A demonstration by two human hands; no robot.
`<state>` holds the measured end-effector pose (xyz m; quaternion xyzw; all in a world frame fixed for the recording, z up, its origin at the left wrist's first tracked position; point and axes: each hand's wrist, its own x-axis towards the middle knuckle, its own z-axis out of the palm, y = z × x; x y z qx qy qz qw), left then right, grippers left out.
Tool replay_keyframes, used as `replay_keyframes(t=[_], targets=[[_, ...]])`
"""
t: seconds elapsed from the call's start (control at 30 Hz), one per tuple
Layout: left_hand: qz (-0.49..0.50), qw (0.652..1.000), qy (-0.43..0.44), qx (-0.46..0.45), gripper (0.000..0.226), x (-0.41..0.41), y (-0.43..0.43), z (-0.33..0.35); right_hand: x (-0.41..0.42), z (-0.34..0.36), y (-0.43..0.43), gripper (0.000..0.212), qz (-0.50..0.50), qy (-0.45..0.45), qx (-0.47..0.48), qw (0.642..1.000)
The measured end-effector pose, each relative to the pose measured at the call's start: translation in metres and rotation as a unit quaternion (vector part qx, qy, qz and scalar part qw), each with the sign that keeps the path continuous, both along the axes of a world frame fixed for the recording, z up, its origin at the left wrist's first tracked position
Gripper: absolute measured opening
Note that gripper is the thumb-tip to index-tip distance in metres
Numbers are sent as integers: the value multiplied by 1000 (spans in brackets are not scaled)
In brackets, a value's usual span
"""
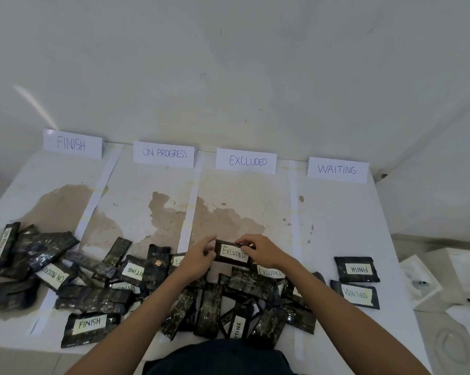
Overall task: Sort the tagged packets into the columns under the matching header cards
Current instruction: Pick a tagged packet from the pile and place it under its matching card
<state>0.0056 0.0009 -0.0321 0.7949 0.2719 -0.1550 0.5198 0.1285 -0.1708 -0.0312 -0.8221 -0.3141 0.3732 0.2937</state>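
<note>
Both hands hold a dark packet tagged EXCLUDED (231, 253) at the near end of the EXCLUDED column. My left hand (198, 259) grips its left end and my right hand (261, 249) pinches its top right edge. Four white header cards stand at the far edge: FINISH (72, 144), ON PROGRESS (164, 154), EXCLUDED (247, 161) and WAITING (337, 169). A loose heap of several dark tagged packets (152, 290) covers the near part of the table. A FINISH packet (357, 269) and a WAITING packet (355, 294) lie in the WAITING column.
White paper strips (190, 212) divide the stained white table (336, 220) into columns. The table backs onto a white wall. White boxes and wrapping (444, 277) lie on the floor at the right. My dark clothing shows at the bottom edge.
</note>
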Motion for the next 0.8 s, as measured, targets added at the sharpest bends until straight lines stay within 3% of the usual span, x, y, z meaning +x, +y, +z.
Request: replay_keyframes(t=[0.17, 0.27, 0.37, 0.43, 0.53, 0.63, 0.7, 0.8], targets=[[71, 993, 19, -97, 41, 9, -4, 0, 3, 5, -1, 28, -39, 25, 21, 999], [84, 989, 28, -119, 35, 16, -9, 2, 4, 7, -3, 54, -21, -4, 20, 1000], [81, 988, 24, -127, 32, 25, -14, 6, 6, 6, -6, 72, 64, -133, -31, 989], [75, 989, 18, -124, 32, 31, -16, 8, 8, 3, -7, 70, 100, -228, -59, 967], [67, 991, 7, -113, 32, 44, -19, 12, 14, 0, -8, 65, 102, -300, -69, 946], [39, 998, -11, -49, 40, 63, -13, 12, 33, 2, -8, 63, 75, -322, -75, 941], [-17, 998, -39, 54, 47, 78, -4, 10, 52, 3, -8, 64, 50, -318, -79, 943], [-123, 962, -61, 237, 54, 105, 10, 8, 85, 5, -4, 63, 20, -317, -91, 944]])
